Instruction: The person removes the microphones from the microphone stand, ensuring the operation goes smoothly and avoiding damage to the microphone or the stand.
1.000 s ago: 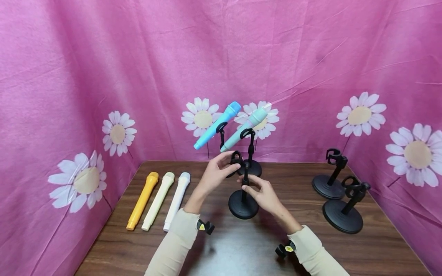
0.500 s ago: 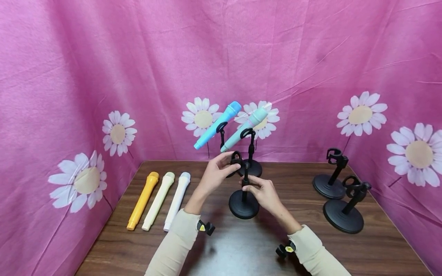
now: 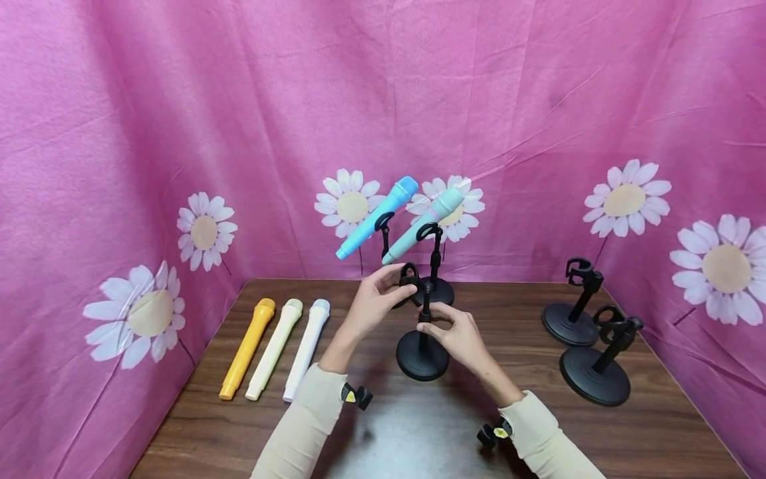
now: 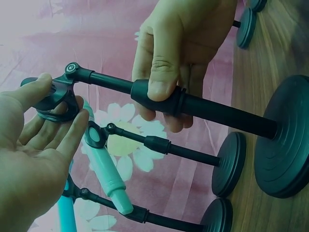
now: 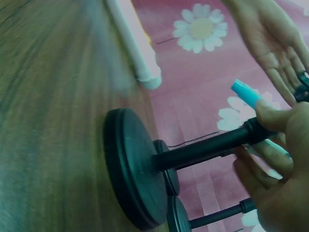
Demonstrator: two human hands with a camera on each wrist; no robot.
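A black desktop microphone stand [image 3: 422, 359] stands upright on the table between my hands. My left hand [image 3: 376, 303] pinches the ring-shaped clip [image 4: 57, 104] at its top, thumb on one side and fingers on the other. Lower down, my right hand [image 3: 459, 338] grips the collar [image 4: 141, 92] midway up the pole, its thumb pressed along it. The stand's round base [image 5: 133, 169] sits on the wood. Just behind, a mint green microphone [image 3: 421, 225] leans in the clip of a second stand [image 3: 435, 263], and a blue microphone [image 3: 376, 218] rests in a third, partly hidden.
Orange [image 3: 247, 349], cream [image 3: 274, 349] and white [image 3: 307, 349] microphones lie side by side on the left of the wooden table [image 3: 383, 442]. Two more black stands, one farther back [image 3: 571, 322] and one nearer [image 3: 595, 376], are on the right. A pink flowered curtain [image 3: 383, 86] surrounds the table.
My right fingers and thumb have shifted slightly on the stand's collar. The left hand keeps its pinch on the clip, and the other stands and microphones are where they were.
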